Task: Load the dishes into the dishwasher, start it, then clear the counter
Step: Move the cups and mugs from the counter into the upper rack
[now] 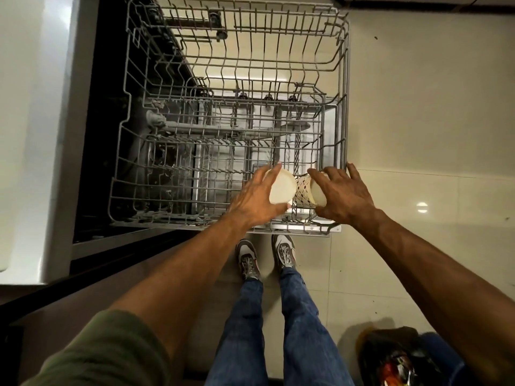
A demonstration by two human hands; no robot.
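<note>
at rack (345, 79) corner — cup (282, 190), dotted cup (303, 190)

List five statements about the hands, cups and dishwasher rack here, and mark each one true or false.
1. The left hand grips a plain white cup. True.
2. The right hand is empty. False: it holds a patterned cup.
3. Both cups are over the near right corner of the wire rack. True.
4. The rack is packed with plates. False: no plates show in it.
5. The person stands barefoot. False: shoes are on both feet.
</note>
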